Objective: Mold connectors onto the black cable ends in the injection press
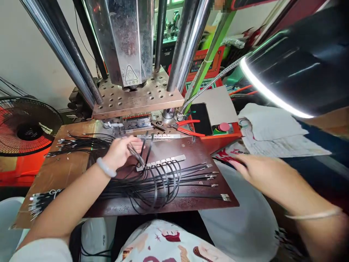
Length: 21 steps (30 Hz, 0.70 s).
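Note:
My left hand point(124, 151) is closed around a few black cables point(137, 158), above the brown board point(191, 149). Just right of it lies a slotted metal strip point(166, 162), with several cables looped through or over its slots. Below the strip, a bundle of black cables point(122, 189) runs along the board, metal ends point(225, 197) pointing right. Another slotted strip point(163, 137) lies farther back. My right hand point(256, 171) is past the board's right edge, near a printed plastic bag point(231, 151). Its fingers are partly hidden and blurred, so any held item is unclear.
A press with a perforated plate point(139, 102) and steel columns stands behind the board. Red-handled pliers point(189, 129), a phone point(201, 118) and a red stop button point(224, 127) sit back right. A lamp point(294, 69) overhangs the right; a fan point(27, 127) stands left.

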{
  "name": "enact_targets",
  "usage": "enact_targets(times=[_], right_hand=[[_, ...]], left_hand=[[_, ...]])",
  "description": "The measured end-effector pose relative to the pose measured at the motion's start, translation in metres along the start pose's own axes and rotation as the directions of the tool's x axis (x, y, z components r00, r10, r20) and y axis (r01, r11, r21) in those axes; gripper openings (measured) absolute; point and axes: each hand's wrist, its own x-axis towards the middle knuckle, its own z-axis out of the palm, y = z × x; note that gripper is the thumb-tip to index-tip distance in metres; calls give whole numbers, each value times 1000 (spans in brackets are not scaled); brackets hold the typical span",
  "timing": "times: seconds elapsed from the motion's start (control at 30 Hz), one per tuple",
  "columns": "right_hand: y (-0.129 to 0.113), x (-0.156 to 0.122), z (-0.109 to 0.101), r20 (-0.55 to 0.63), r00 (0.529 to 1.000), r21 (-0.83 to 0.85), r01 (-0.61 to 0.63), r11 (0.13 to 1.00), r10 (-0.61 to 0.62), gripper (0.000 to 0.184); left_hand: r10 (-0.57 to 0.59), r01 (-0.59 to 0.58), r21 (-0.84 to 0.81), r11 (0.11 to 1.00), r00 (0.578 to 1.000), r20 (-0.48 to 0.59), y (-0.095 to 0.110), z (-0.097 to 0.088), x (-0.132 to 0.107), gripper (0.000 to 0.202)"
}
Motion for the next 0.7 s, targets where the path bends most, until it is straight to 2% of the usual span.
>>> enact_targets(times=[0.03,0.07,0.1,0.17,0.2,0.23,0.27,0.3,0.33,0.37,0.4,0.43,0.47,0.5,0.53,0.57,0.6,0.63,0.67,0.7], right_hand=[[-1,14,14,-5,999,13,53,999,-52,35],[-8,32,27,13,993,26,120,992,-121,32],[-18,53,38,46,982,23,181,983,-182,31],[-39,94,53,151,953,-8,266,964,-262,33],[-47,111,57,199,937,-31,299,954,-287,32],[-52,122,58,232,924,-49,323,945,-304,29],[-54,127,58,244,920,-62,331,942,-307,27],[-51,127,56,237,924,-61,323,944,-301,25],[-46,123,53,222,928,-28,311,950,-298,23],[-40,114,50,217,926,47,306,951,-309,22],[-35,103,48,227,913,154,311,938,-339,24],[-31,92,47,247,892,266,313,911,-379,26],[-29,82,46,269,869,358,310,881,-415,26],[-31,73,47,290,853,408,299,863,-433,24],[-36,66,50,308,850,414,285,865,-428,21],[-42,62,53,317,858,387,272,881,-404,18],[-49,61,57,314,869,351,268,897,-382,16],[-56,62,61,304,875,320,280,905,-378,16],[-61,64,65,287,874,295,308,905,-391,17],[-65,68,68,264,869,270,350,897,-418,18]], left_hand=[[-117,118,-6,993,989,85,0,13,8,32],[-165,172,-25,985,971,173,0,28,12,37],[-146,165,-52,985,955,259,0,43,12,42],[31,4,-87,996,917,398,1,60,0,44],[155,-127,-94,987,889,431,3,59,-10,43],[284,-269,-97,958,858,427,8,48,-20,42],[415,-412,-92,907,831,372,15,30,-30,41],[539,-546,-54,836,799,267,25,4,-38,40],[660,-667,32,745,742,117,37,-28,-46,38],[735,-720,181,670,678,-22,49,-62,-52,34],[794,-698,423,577,602,-90,61,-94,-56,31],[842,-615,651,445,535,-71,70,-122,-59,31],[866,-559,736,382,495,-73,76,-142,-60,30],[892,-460,848,263,451,-32,77,-152,-60,30],[899,-356,926,125,435,46,72,-152,-59,29],[880,-260,965,-41,448,158,62,-142,-56,29],[813,-172,954,-244,500,298,47,-126,-52,29],[665,-175,881,-439,596,450,29,-106,-48,28],[484,-269,778,-567,656,579,11,-85,-42,26],[309,-380,676,-631,677,669,-6,-67,-36,22]])
